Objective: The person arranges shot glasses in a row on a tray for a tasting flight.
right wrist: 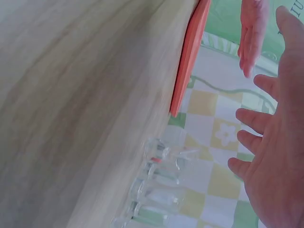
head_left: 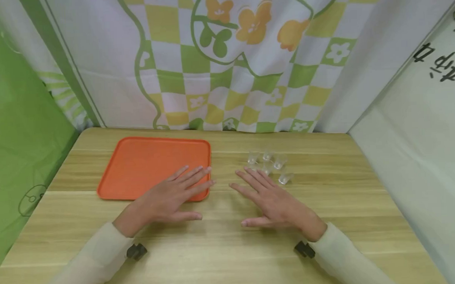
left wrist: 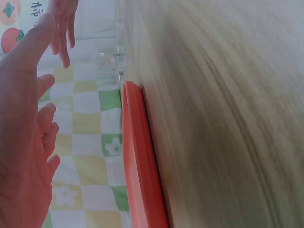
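My left hand (head_left: 168,201) hovers over the near right part of an orange tray (head_left: 151,163), its fingers spread and straight, holding nothing. To the right, my right hand (head_left: 273,202) is held above the wooden table with fingers extended, also holding nothing. Just beyond its fingertips stand several small clear cups (head_left: 279,161), partly covered by that hand in the head view. In the right wrist view the cups (right wrist: 159,192) line up upright on the tabletop, below the level of the hand. The left wrist view shows a gap between the left hand (left wrist: 23,128) and the tray's rim (left wrist: 137,152).
The wooden table (head_left: 218,254) ends at the back against a checked, flowered curtain (head_left: 240,85). White cloth (head_left: 417,149) borders the right side and green cloth (head_left: 14,127) the left. Each sleeve carries a small black device (head_left: 136,252) at the wrist.
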Action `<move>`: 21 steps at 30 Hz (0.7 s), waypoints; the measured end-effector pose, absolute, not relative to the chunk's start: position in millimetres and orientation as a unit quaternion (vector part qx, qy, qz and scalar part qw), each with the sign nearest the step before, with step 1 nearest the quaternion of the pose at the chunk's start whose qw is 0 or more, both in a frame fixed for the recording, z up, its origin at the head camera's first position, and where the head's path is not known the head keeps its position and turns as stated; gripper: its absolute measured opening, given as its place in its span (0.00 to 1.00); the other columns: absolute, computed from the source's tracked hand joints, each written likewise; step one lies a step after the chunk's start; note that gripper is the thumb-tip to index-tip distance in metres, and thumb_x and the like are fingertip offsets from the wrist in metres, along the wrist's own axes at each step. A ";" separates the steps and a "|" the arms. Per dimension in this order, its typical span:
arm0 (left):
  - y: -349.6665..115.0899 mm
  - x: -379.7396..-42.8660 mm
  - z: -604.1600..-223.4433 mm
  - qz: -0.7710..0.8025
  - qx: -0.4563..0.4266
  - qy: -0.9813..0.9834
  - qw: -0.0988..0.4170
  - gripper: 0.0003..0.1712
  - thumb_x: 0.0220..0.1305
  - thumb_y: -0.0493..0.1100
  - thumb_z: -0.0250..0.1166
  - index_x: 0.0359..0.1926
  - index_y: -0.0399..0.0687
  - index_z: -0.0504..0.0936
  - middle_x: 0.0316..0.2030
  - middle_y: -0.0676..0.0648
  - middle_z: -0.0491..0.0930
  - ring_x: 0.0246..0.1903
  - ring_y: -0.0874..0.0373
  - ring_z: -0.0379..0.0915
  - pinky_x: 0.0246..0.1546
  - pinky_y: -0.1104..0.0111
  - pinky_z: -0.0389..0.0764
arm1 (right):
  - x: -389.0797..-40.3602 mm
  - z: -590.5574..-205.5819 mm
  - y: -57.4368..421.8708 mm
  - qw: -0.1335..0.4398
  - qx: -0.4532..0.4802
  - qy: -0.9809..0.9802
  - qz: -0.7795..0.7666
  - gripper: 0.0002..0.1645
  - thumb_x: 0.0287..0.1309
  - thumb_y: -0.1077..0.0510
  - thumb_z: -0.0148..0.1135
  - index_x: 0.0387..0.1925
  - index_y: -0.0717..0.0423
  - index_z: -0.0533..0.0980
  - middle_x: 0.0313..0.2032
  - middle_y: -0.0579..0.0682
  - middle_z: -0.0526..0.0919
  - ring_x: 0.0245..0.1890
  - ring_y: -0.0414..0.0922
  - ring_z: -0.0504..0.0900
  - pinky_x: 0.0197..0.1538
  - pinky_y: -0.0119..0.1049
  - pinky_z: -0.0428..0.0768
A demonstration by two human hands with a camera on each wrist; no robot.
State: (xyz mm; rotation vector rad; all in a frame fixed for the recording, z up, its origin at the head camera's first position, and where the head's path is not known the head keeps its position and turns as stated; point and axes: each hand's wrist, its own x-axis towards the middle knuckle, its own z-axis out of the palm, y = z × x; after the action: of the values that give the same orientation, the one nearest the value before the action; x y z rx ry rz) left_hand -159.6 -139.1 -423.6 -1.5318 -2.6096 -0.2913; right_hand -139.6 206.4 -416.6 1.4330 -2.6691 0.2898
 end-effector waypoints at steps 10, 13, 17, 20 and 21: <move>-157.7 -161.2 -427.5 -0.112 -0.457 -0.881 0.045 0.55 0.69 0.73 0.58 0.84 0.55 0.47 0.82 0.45 0.40 0.80 0.48 0.36 0.77 0.48 0.44 | -141.9 -417.8 225.4 0.063 0.441 -0.887 0.121 0.56 0.66 0.27 0.59 0.82 0.51 0.52 0.82 0.53 0.44 0.79 0.60 0.46 0.77 0.57 0.49; -169.4 -160.1 -428.7 -0.125 -0.428 -0.895 0.032 0.55 0.68 0.72 0.60 0.84 0.57 0.46 0.83 0.49 0.35 0.80 0.50 0.34 0.77 0.50 0.40 | -144.4 -417.8 233.7 0.076 0.427 -0.890 0.137 0.55 0.66 0.29 0.59 0.81 0.51 0.53 0.81 0.54 0.46 0.79 0.59 0.46 0.76 0.60 0.51; -188.8 -158.3 -429.0 -0.150 -0.396 -0.905 0.041 0.57 0.65 0.70 0.66 0.84 0.58 0.48 0.83 0.51 0.35 0.80 0.48 0.36 0.77 0.49 0.37 | -150.4 -417.1 245.3 0.110 0.416 -0.888 0.161 0.53 0.68 0.28 0.56 0.80 0.56 0.56 0.79 0.57 0.52 0.78 0.60 0.51 0.74 0.63 0.56; -203.0 -158.2 -429.1 -0.163 -0.383 -0.907 0.062 0.60 0.61 0.69 0.70 0.84 0.58 0.48 0.82 0.50 0.38 0.80 0.48 0.38 0.77 0.47 0.38 | -155.0 -417.5 255.3 0.135 0.410 -0.884 0.181 0.55 0.67 0.25 0.54 0.79 0.59 0.57 0.78 0.60 0.56 0.76 0.62 0.55 0.73 0.62 0.59; -207.3 -158.3 -429.3 -0.166 -0.379 -0.908 0.068 0.60 0.61 0.69 0.70 0.84 0.57 0.48 0.82 0.49 0.39 0.80 0.48 0.38 0.77 0.47 0.38 | -156.3 -418.0 258.6 0.139 0.406 -0.883 0.188 0.56 0.67 0.25 0.55 0.79 0.59 0.57 0.77 0.60 0.57 0.76 0.62 0.56 0.73 0.62 0.60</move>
State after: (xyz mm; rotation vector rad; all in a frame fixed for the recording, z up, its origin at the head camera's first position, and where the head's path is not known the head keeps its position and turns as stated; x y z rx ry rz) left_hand -158.3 -207.3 -429.3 -1.1422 -2.7339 -0.4988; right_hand -156.3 258.6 -418.0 1.1751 -2.5533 0.5440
